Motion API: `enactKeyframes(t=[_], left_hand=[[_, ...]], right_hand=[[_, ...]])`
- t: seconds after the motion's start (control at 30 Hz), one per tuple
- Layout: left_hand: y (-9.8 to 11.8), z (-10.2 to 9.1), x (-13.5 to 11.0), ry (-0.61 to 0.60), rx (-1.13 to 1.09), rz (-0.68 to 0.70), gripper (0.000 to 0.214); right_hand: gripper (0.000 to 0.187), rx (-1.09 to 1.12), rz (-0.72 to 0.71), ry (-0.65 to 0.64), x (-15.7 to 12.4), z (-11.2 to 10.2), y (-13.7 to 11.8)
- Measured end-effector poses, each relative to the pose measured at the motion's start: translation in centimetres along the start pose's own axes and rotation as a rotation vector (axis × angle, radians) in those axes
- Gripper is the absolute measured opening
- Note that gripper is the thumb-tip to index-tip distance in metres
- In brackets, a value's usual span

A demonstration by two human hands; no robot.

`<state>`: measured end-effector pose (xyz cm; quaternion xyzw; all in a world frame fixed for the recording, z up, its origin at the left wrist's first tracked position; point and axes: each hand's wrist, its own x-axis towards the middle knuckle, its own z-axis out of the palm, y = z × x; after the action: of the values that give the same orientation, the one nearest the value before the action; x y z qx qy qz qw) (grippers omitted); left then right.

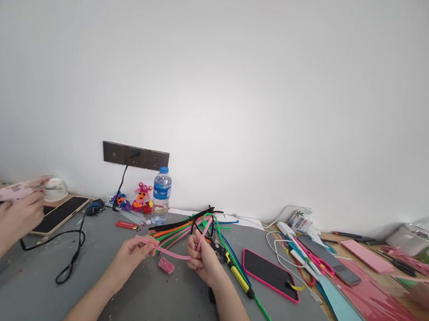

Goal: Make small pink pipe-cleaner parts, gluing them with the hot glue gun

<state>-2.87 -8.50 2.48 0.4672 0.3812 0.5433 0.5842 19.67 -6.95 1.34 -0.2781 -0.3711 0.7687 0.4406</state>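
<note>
A long pink pipe cleaner [174,254] stretches between my two hands, just above the grey table. My left hand [132,255] pinches it near its left end. Closed round its other part is my right hand [203,261], where the strand bends upward past the fingers. Behind them lies a fan of pipe cleaners [178,230] in black, orange, green and pink. A small pink bundle [166,265] rests on the table between my hands. To the right of my right hand is a yellow and black tool [238,278] with a green cord.
A water bottle [161,196] stands behind my left hand, beside small fuzzy figures [142,199]. A pink-cased phone [270,274] lies at right, near white cables and coloured sheets [386,311]. Other people's hands work at far left [13,216] and far right [428,298].
</note>
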Motion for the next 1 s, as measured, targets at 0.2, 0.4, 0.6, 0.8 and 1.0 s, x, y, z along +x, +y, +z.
enactKeyframes(t=[0.2, 0.4, 0.6, 0.8, 1.0], left_hand=[[0.71, 0.31, 0.00, 0.073, -0.128, -0.029, 0.035], [0.62, 0.17, 0.22, 0.089, -0.115, -0.079, 0.034], [0.08, -0.14, 0.23, 0.032, 0.036, -0.090, 0.034], [0.56, 0.18, -0.16, 0.000, 0.134, -0.087, 0.032], [0.35, 0.11, -0.03, 0.008, 0.128, -0.073, 0.037]], right_hand=[[0.058, -0.014, 0.066, -0.025, -0.60, 0.75, -0.09], [0.062, 0.066, 0.015, 0.020, -0.39, 0.40, -0.37], [0.055, 0.112, -0.138, 0.097, 0.04, 0.00, -0.50], [0.038, 0.069, -0.367, 0.231, 0.21, 0.16, -0.76], [0.036, -0.161, -0.318, 0.129, -0.11, 0.63, -0.10]])
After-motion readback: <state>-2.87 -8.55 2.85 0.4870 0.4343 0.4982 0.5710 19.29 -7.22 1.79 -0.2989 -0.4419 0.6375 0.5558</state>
